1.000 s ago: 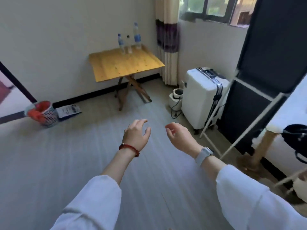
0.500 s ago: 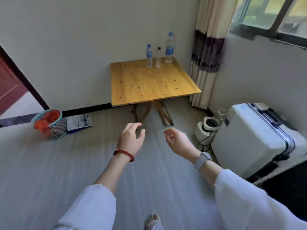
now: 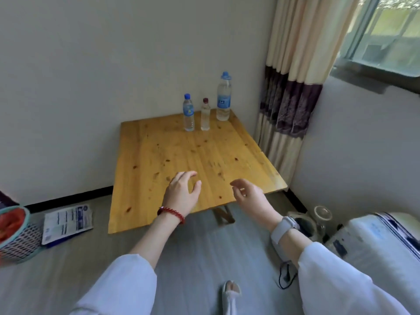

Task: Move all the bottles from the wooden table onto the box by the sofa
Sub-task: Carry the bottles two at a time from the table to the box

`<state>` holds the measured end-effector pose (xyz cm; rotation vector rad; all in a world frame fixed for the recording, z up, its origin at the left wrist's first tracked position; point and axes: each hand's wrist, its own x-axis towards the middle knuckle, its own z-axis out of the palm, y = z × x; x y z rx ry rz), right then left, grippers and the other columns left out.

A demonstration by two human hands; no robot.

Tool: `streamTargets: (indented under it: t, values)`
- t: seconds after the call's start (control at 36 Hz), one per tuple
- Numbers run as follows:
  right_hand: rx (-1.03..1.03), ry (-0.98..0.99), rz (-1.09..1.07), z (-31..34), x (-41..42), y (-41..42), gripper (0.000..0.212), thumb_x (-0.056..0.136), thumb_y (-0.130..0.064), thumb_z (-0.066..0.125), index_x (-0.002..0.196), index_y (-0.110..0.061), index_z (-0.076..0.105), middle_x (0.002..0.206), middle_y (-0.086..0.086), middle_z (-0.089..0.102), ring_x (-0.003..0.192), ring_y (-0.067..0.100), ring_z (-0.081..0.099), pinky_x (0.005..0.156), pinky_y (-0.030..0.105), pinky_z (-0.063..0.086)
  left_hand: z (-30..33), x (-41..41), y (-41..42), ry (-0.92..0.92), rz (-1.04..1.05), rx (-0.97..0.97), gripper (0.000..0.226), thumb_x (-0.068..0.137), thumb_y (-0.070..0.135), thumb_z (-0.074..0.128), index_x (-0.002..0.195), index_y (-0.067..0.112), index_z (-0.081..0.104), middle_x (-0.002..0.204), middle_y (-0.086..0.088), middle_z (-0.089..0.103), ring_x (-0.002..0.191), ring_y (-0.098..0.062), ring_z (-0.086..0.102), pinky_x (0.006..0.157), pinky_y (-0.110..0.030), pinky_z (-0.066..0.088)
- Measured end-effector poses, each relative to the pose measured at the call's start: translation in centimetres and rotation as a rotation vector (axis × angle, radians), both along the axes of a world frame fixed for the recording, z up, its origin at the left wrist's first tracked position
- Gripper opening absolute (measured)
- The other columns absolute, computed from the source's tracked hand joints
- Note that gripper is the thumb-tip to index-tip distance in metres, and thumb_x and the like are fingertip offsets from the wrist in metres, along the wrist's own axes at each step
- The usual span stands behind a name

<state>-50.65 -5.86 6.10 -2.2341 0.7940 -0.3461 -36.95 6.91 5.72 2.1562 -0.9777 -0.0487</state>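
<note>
Both hands were out front and empty: the left hand, red bead bracelet at the wrist, fingers loosely curled and apart, and the right hand half open just beside it. A second ago they hung over bare floor; now they had come up over the near edge of the table as the person closed in. At the far edge, by the wall, all three stood upright: the small blue-capped bottle, the dark-capped bottle, and the tall bottle furthest right. Nothing moved yet, but a reach looked close.
</note>
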Motion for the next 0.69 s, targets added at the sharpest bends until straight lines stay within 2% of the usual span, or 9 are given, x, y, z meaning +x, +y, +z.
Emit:
streamTargets:
  t: [0.08,0.14,0.19,0.28,0.5,0.69]
  values:
    - [0.013,-0.008,0.019,-0.3,5.2,-6.2,0.028,0.095,-0.019,0.039,0.117,-0.011,0.054,0.120,0.007,0.061,0.102,0.020,0.057,0.078,0.019,0.038,-0.6,5.2,-5.3,0.036,0.054,0.005,0.028,0.088,0.023,0.052,0.114,0.012,0.055,0.116,-0.008,0.056,0.107,-0.023,0.052,0.088,-0.029,0.042]
    - [-0.005,-0.019,0.037,-0.1,8.8,-10.4,0.029,0.095,-0.019,0.038,0.119,-0.010,0.052,0.118,0.008,0.061,0.083,0.012,0.059,0.065,0.012,0.042,-0.5,8.7,-8.8,0.064,0.088,0.012,0.029,0.089,0.022,0.052,0.116,0.012,0.053,0.115,-0.008,0.055,0.107,-0.022,0.052,0.086,-0.025,0.039]
    - [-0.015,-0.023,0.046,0.3,12.3,-14.1,0.030,0.096,-0.020,0.037,0.122,-0.010,0.050,0.118,0.009,0.060,0.075,0.015,0.061,0.055,0.011,0.044,-0.1,12.1,-12.0,0.094,0.129,0.005,0.029,0.088,0.021,0.052,0.116,0.012,0.053,0.115,-0.007,0.054,0.106,-0.021,0.052,0.085,-0.024,0.037]
    - [-0.033,-0.024,0.030,0.8,17.8,-18.7,0.032,0.095,-0.020,0.038,0.125,-0.010,0.046,0.119,0.011,0.059,0.089,0.027,0.062,0.071,0.029,0.048,0.6,17.1,-16.1,0.082,0.169,-0.012,0.030,0.088,0.021,0.053,0.116,0.013,0.052,0.117,-0.007,0.054,0.106,-0.021,0.052,0.084,-0.024,0.037]
    - [-0.067,0.003,0.017,-0.6,32.8,-29.3,0.037,0.093,-0.022,0.043,0.128,-0.011,0.040,0.125,0.013,0.051,0.098,0.026,0.058,0.082,0.034,0.047,-0.1,31.6,-26.8,0.059,0.194,0.016,0.039,0.088,0.026,0.052,0.125,0.015,0.043,0.127,-0.008,0.044,0.114,-0.023,0.048,0.085,-0.028,0.040]
    - [-0.179,0.118,0.051,-3.2,45.3,-37.0,0.042,0.090,-0.021,0.045,0.131,-0.010,0.036,0.130,0.017,0.044,0.114,0.035,0.049,0.089,0.042,0.047,-3.3,43.7,-36.4,0.089,0.197,0.068,0.044,0.086,0.022,0.053,0.127,0.015,0.040,0.122,-0.013,0.046,0.109,-0.028,0.048,0.082,-0.035,0.043]
